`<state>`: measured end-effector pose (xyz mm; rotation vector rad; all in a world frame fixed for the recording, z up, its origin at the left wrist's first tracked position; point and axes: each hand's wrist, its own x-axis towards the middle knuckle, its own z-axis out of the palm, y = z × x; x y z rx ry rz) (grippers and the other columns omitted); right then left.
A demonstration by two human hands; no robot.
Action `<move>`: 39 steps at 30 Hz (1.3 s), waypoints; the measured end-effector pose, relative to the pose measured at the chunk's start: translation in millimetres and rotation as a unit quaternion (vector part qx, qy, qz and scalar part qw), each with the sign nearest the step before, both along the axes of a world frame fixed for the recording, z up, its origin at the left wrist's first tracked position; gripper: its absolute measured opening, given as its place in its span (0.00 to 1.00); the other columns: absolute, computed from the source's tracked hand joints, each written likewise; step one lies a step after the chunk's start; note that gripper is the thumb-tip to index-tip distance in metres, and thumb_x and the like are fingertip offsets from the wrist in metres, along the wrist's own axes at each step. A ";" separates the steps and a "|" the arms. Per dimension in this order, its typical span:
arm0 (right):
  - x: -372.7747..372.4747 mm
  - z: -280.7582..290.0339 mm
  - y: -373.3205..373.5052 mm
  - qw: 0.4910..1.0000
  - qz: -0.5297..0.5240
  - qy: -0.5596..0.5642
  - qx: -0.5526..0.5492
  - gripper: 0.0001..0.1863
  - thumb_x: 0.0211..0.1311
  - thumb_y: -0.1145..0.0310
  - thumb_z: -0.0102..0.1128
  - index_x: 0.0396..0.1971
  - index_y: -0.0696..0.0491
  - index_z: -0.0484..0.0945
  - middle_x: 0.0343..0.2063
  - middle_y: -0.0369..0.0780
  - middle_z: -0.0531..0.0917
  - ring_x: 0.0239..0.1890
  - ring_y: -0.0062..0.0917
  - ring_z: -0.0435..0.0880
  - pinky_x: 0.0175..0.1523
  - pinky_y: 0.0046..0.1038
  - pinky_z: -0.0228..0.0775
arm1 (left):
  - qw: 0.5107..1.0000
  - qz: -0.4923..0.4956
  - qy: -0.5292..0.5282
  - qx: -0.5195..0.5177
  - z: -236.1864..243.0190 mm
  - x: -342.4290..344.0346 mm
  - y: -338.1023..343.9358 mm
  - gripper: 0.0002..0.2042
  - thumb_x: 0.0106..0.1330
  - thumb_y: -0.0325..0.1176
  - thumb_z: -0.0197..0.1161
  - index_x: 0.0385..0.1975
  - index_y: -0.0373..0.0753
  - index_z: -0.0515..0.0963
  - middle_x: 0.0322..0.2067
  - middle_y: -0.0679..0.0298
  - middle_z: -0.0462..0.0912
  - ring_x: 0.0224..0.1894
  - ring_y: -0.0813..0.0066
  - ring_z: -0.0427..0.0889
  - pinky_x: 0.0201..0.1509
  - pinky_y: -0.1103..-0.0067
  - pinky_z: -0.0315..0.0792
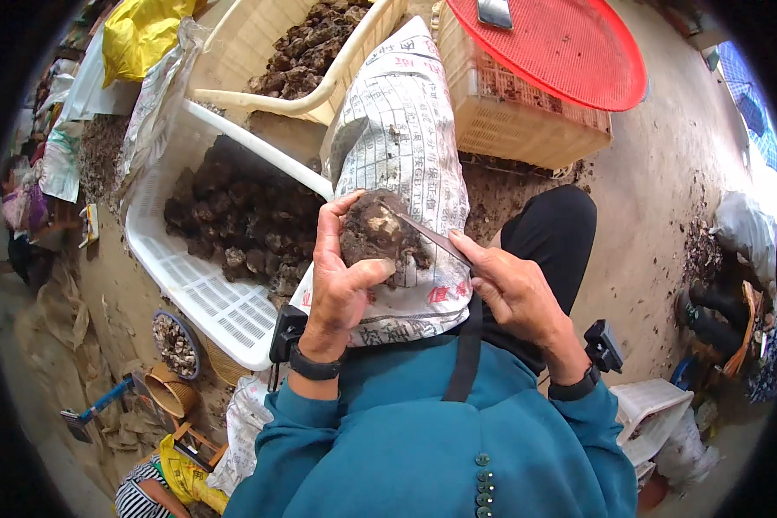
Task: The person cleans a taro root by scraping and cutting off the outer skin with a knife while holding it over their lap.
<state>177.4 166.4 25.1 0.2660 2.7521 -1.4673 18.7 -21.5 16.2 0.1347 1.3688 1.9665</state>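
Observation:
My left hand (337,298) is closed round a brown, soil-caked tuber (373,233), fingers along its left side and thumb across its lower front. A pale patch shows near the tuber's top. In my right hand (522,293) is a narrow-bladed knife (436,235), its handle mostly hidden by the fingers. The blade points up and left, its tip at the pale patch. Beneath both hands a white printed woven sack (406,121) lies across my lap. Left of it, a white plastic basket (233,324) holds a heap of dark, dirty tubers (242,211).
A cream crate (298,105) of brown lumps stands beyond the basket. At the far right, a round red mesh tray (570,52) covers another cream crate (518,129). A bowl of small pieces (175,345) and a wicker basket (171,393) sit at left. Another person's striped sleeve (138,496) shows lower left.

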 end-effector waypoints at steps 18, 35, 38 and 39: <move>-61.4 7.6 -9.0 0.999 0.005 -0.006 -0.052 0.32 0.64 0.77 0.54 0.69 0.51 0.65 0.57 0.52 0.78 0.60 0.47 0.78 0.63 0.37 0.70 | 0.998 -0.028 0.051 -0.034 -3.7 2.3 -0.5 0.39 0.41 0.23 0.64 0.62 0.38 0.66 0.52 0.63 0.73 0.55 0.73 0.74 0.63 0.75 0.69; -10.2 12.5 8.1 0.996 0.045 0.013 0.075 0.34 0.59 0.71 0.59 0.68 0.41 0.67 0.27 0.45 0.78 0.29 0.44 0.80 0.31 0.42 0.69 | 0.973 -0.047 0.191 -0.123 6.6 0.1 2.3 0.42 0.45 0.26 0.72 0.65 0.35 0.61 0.55 0.56 0.73 0.58 0.67 0.74 0.67 0.72 0.65; -10.7 18.3 11.3 0.995 0.055 -0.003 0.085 0.32 0.60 0.69 0.59 0.67 0.43 0.67 0.27 0.46 0.78 0.29 0.44 0.80 0.31 0.41 0.69 | 0.945 -0.034 0.268 -0.185 17.9 1.0 8.1 0.43 0.44 0.30 0.72 0.66 0.34 0.61 0.54 0.54 0.75 0.57 0.66 0.75 0.66 0.73 0.65; -7.4 18.2 11.4 0.994 0.061 -0.019 0.087 0.32 0.61 0.68 0.58 0.67 0.44 0.67 0.27 0.47 0.78 0.30 0.45 0.80 0.31 0.42 0.69 | 0.934 -0.035 0.287 -0.208 20.8 2.7 7.4 0.43 0.44 0.30 0.72 0.66 0.33 0.61 0.54 0.53 0.75 0.57 0.65 0.75 0.66 0.73 0.65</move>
